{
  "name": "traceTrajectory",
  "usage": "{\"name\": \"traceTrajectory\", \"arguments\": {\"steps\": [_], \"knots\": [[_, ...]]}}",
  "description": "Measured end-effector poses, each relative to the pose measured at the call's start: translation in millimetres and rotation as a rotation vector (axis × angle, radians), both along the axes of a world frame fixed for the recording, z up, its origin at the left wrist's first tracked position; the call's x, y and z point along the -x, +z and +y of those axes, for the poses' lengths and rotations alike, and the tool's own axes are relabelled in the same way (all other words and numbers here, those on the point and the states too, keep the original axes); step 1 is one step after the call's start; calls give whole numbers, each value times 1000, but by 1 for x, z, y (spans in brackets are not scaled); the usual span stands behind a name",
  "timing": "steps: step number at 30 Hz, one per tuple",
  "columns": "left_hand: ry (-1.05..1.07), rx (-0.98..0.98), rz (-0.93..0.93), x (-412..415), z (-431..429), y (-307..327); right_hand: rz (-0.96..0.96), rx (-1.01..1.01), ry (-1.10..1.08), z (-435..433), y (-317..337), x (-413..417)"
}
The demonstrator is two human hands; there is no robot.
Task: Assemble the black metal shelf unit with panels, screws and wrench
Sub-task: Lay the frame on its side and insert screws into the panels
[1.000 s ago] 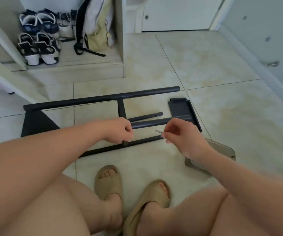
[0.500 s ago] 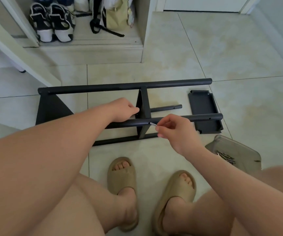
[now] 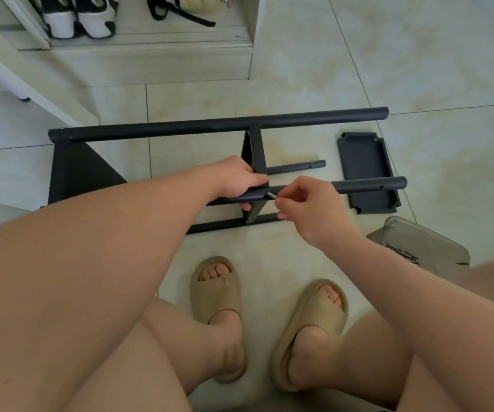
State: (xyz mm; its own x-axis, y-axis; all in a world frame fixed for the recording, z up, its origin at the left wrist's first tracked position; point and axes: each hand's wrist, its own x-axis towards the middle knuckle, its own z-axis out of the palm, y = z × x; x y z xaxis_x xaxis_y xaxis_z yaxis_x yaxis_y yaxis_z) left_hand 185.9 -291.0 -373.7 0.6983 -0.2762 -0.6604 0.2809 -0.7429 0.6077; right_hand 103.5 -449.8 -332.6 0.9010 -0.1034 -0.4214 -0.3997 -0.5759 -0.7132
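Head view: over the last 1 second the right hand (image 3: 308, 206) has carried the screw (image 3: 272, 196) from open air on the near side of the frame up to the near pole (image 3: 367, 185), and its tip now sits at a hole beside the middle panel (image 3: 256, 150). The left hand (image 3: 237, 179) has closed in too, and it now wraps the same pole just left of that panel. Judging from this, the step has passed from fetching to starting the screw by hand, with the wrench to follow.

The right hand pinches the screw's head end between thumb and forefinger, with the other fingers curled loosely below. The left hand's fingers curl around the pole, and the thumb is hidden.

The shelf unit lies on its side on the tiled floor (image 3: 314, 69), just beyond the feet. It is matt black, and its long far pole (image 3: 210, 126) runs left to right. A solid end panel (image 3: 76, 171) stands at the left. 1 loose panel (image 3: 364, 171) lies flat to the right, partly under the near pole's free end. A short tube (image 3: 296, 167) lies between the poles. A grey tray (image 3: 436, 245) with spare screws sits near right.
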Motion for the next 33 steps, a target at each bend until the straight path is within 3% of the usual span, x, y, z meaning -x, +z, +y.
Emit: {"name": "traceTrajectory", "arguments": {"steps": [33], "knots": [[69,7,-32,6,-2,3,-31,-14,-65,21,-19,2]]}}
